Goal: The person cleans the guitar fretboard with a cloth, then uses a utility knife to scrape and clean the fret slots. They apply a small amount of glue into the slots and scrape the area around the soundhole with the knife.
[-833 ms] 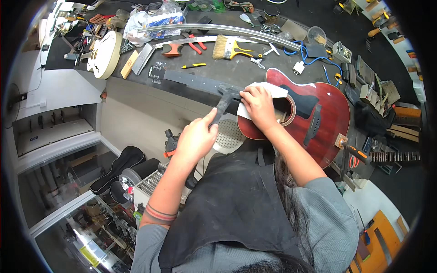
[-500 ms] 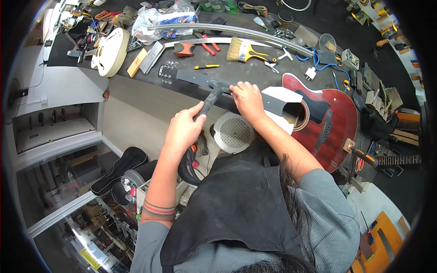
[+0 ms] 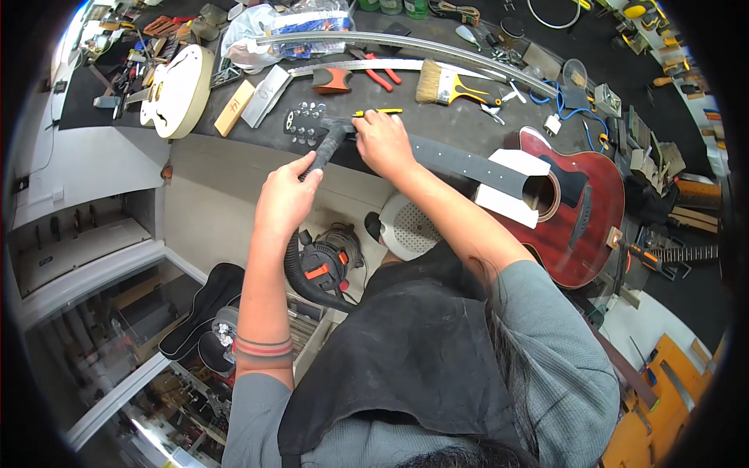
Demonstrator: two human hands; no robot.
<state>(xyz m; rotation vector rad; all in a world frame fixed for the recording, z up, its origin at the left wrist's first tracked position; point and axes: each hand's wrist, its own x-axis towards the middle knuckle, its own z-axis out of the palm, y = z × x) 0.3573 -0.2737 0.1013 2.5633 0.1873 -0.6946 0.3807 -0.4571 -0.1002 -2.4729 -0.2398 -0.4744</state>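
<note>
My left hand [image 3: 287, 195] is closed round the tube of a black vacuum hose [image 3: 296, 265]. My right hand [image 3: 382, 144] is closed at the hose's nozzle [image 3: 336, 130], which lies over the guitar neck near the headstock [image 3: 300, 117]; the fingertips are partly hidden. The bare dark fretboard [image 3: 460, 162] runs from there to a red acoustic guitar [image 3: 573, 257] on the right, with white sheets [image 3: 503, 207] either side of the fretboard by the soundhole.
A cream guitar body [image 3: 173, 93], wooden blocks [image 3: 234, 109], a wide brush [image 3: 441, 86], pliers [image 3: 382, 74] and metal straightedges [image 3: 398, 47] lie on the cluttered bench [image 3: 445, 125]. A vacuum cleaner [image 3: 328, 265] and perforated stool [image 3: 413, 226] are below. A clamp [image 3: 633, 249] sits at the guitar's end.
Both hands and the nozzle have moved left along the neck, from near the guitar body to the headstock, uncovering more fretboard. The hose and vacuum cleaner show more below.
</note>
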